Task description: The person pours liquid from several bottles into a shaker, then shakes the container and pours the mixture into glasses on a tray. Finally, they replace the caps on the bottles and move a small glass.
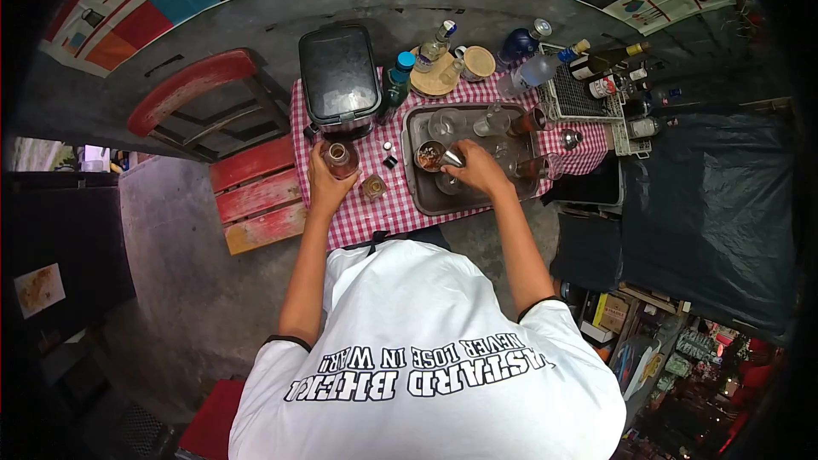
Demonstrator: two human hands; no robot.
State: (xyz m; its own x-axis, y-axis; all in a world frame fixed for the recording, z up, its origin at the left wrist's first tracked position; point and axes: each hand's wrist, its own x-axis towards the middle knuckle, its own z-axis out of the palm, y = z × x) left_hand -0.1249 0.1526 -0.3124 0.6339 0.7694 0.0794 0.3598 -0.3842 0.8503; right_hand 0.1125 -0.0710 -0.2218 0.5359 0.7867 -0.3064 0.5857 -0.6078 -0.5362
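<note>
My left hand point(322, 183) is wrapped round a glass bottle point(342, 163) of reddish-brown liquid, its round open mouth facing up. In my right hand point(479, 172) is a small shiny metal jigger point(452, 156), held over the left part of a dark tray point(417, 190). Right beside the jigger is a round cup point(429, 155) with brownish contents and pale bits. A small glass point(373, 187) with amber liquid stands on the checked cloth between my hands. Close by lie a black cap point(390, 162) and a white cap point(388, 146).
Several glasses point(492, 123) crowd the tray. A black lidded bin point(338, 72) stands at the back left, near a blue-capped bottle point(399, 81). Bottles stand on a round wooden board point(436, 81) and by a wire rack point(567, 94). A red chair point(256, 196) is at the left.
</note>
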